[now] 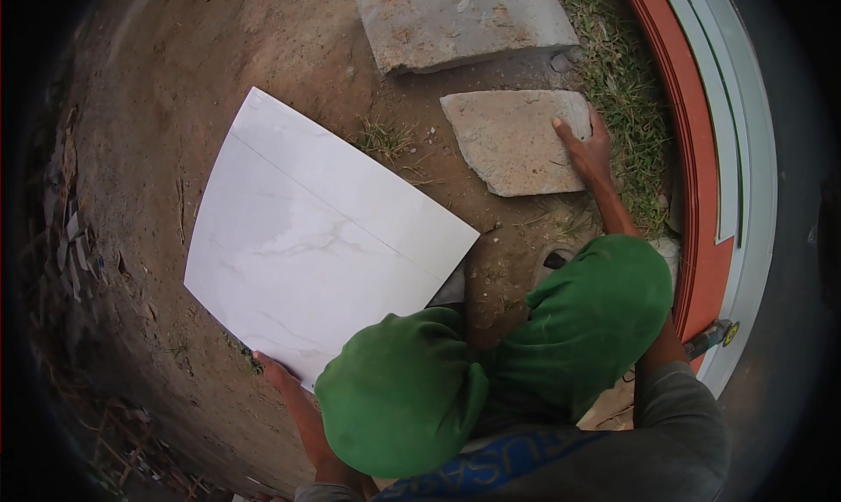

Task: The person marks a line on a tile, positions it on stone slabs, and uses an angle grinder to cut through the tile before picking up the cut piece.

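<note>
A large white tile [307, 222] with faint grey marbling and a thin straight line along its upper-right side lies slanted in front of me. At its lower-left edge, my left hand [279, 375] grips the rim, its fingers partly hidden. My right hand [593, 152] holds the right end of a flat, rough-edged concrete slab [517, 143] on the ground, thumb on top and fingers round the side. The near corner of the tile is hidden behind my green-covered knee [403, 397].
A bigger concrete slab [469, 20] lies beyond the smaller one. Grass [626, 99] grows along a red and pale-blue ledge [727, 152] on the right. A power tool with a yellow round end [724, 334] rests there. Scraps and twigs [74, 248] litter the far left.
</note>
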`<state>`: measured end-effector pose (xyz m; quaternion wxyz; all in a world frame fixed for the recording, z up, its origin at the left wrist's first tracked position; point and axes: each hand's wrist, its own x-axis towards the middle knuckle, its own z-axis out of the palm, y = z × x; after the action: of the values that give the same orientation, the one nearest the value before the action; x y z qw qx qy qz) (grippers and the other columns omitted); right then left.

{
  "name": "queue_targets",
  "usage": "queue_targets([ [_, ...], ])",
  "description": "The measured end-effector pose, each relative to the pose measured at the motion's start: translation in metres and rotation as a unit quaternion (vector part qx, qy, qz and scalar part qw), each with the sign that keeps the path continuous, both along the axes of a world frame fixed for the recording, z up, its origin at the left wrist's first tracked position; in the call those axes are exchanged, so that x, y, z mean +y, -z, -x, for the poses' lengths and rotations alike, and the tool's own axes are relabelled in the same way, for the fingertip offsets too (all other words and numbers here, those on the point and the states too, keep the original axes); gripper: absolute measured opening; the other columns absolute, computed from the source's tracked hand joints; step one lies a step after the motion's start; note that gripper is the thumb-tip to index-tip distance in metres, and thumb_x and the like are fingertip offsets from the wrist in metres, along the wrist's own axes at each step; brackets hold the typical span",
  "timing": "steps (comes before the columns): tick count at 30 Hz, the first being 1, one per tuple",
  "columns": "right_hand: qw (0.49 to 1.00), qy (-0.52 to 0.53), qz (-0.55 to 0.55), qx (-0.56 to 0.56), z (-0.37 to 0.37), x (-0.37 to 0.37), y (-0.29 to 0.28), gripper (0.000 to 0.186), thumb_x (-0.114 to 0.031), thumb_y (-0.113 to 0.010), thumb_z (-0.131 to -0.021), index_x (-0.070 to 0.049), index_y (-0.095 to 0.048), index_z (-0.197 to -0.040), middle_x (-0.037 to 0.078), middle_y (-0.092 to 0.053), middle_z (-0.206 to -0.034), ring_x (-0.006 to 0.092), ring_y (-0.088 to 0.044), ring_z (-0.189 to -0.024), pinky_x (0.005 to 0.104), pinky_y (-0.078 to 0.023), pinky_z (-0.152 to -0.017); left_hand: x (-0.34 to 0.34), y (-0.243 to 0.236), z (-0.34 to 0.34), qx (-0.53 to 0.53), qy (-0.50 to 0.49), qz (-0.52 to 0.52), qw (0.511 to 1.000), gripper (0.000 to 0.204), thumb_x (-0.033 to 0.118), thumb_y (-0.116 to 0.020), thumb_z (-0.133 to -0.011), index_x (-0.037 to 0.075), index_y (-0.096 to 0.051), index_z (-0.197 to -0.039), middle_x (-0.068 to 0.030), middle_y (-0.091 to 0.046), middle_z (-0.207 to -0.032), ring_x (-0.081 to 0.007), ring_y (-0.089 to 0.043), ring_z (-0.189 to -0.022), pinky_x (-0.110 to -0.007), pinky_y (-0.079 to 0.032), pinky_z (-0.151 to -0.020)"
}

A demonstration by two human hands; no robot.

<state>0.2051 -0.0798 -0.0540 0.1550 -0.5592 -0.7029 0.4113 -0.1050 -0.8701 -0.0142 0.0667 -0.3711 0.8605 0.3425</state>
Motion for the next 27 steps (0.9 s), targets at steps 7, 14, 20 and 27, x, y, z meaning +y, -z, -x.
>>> queue_targets([
  [7,0.995,-0.066,-0.06,-0.045,0.056,-0.036,0.02,0.11,-0.059,-0.088,-0.086,0.007,-0.044,-0.163,0.03,-0.059,-0.147,0.0423,-0.057,-0.141,0.05,-0.045,-0.12,0.008,-0.002,0.0,-0.01,0.004,0.004,1.0,0.106,0.081,-0.056,-0.101,-0.019,-0.062,-0.134,-0.0269,-0.068,-0.133,-0.0368,-0.067,-0.113,-0.05,-0.057,-0.1],
  [14,0.946,-0.323,0.02,-0.014,0.056,-0.112,-0.06,0.043,-0.04,-0.077,-0.098,0.001,-0.073,-0.109,0.02,-0.074,-0.097,0.041,-0.074,-0.089,0.0523,-0.056,-0.079,0.009,-0.007,0.004,0.001,0.007,0.002,1.0,0.1,0.077,-0.057,-0.102,-0.019,-0.063,-0.131,-0.0251,-0.068,-0.127,-0.0352,-0.067,-0.109,-0.049,-0.057,-0.097],
  [20,0.868,-0.414,0.217,-0.169,0.035,-0.172,-0.04,0.058,-0.045,-0.071,-0.101,0.009,-0.071,-0.12,0.026,-0.077,-0.101,0.0392,-0.077,-0.087,0.0504,-0.06,-0.083,0.012,-0.012,-0.006,0.014,-0.001,-0.001,1.0,0.096,0.074,-0.059,-0.103,-0.018,-0.064,-0.129,-0.0236,-0.069,-0.123,-0.0338,-0.067,-0.105,-0.048,-0.058,-0.094],
  [27,0.833,-0.253,0.487,0.074,0.037,-0.189,0.001,0.035,-0.022,-0.067,-0.109,0.007,-0.066,-0.128,0.011,-0.077,-0.105,0.0154,-0.076,-0.082,0.0338,-0.063,-0.073,0.024,-0.019,-0.016,0.023,-0.005,-0.006,1.0,0.09,0.07,-0.06,-0.105,-0.017,-0.066,-0.125,-0.0219,-0.069,-0.117,-0.0322,-0.067,-0.101,-0.048,-0.058,-0.091],
])
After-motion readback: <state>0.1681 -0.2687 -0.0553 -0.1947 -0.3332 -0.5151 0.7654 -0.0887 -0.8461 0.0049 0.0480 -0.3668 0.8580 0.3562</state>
